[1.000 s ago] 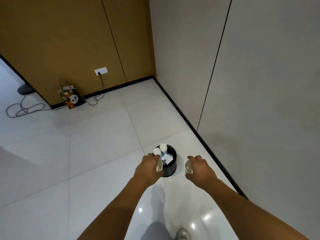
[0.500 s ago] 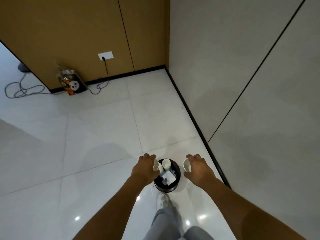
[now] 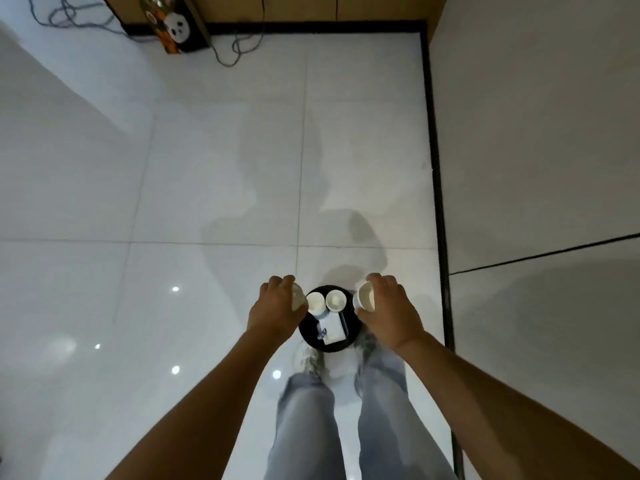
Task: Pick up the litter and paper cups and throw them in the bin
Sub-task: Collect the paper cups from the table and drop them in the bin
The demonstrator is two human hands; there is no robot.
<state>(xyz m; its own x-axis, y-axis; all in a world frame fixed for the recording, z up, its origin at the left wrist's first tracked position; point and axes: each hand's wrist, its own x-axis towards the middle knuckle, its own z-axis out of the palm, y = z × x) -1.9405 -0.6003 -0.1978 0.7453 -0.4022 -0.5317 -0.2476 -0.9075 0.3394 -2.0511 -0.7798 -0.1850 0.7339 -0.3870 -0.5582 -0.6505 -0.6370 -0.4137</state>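
Observation:
A small round black bin [image 3: 308, 336] stands on the white tile floor right in front of my feet. Inside it lie two white paper cups [image 3: 336, 301] and a white piece of paper litter [image 3: 333, 328]. My left hand [image 3: 277, 308] hovers at the bin's left rim, closed around a white paper cup [image 3: 298, 299] that is mostly hidden by my fingers. My right hand [image 3: 388, 311] is at the bin's right rim, gripping another white paper cup [image 3: 364, 296] tipped with its mouth toward the bin.
A grey wall with a black skirting [image 3: 437, 188] runs close on the right. A panda-printed bag [image 3: 178, 27] and loose cables [image 3: 235, 46] lie against the wooden wall far ahead. My jeans legs and shoes [image 3: 310, 360] stand just behind the bin.
I have stepped up to the bin and my view has tilted down. Both hands, each still holding a cup, now sit on either side of the bin's rim.

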